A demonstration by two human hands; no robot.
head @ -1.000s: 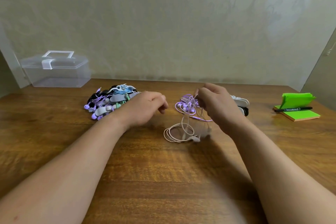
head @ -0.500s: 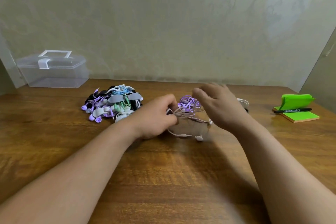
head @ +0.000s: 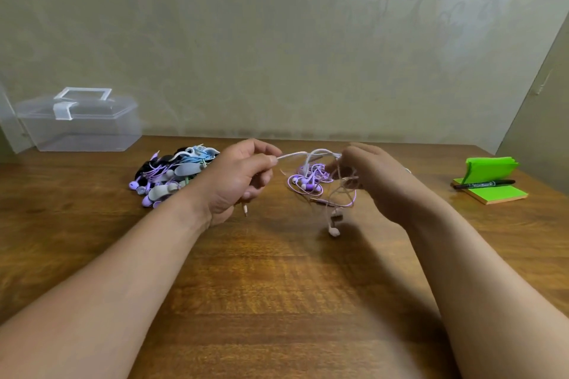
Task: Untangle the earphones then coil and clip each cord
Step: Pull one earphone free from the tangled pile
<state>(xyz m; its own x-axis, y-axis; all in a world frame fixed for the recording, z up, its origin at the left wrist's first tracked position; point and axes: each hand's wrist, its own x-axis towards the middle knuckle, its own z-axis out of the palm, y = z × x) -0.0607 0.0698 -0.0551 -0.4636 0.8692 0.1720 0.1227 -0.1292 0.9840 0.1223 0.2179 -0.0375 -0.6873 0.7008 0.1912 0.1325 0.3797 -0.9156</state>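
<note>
Much bare table [head: 277, 301] is left near the front edge. A pale cord [head: 294, 155] is pinched above it between left hand [head: 237, 181] and right hand [head: 374, 181], beside purple earphones [head: 308, 183].

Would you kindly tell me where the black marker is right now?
In the head view, the black marker lies on the green sticky-note pad at the table's far right, well clear of the right hand.
</note>
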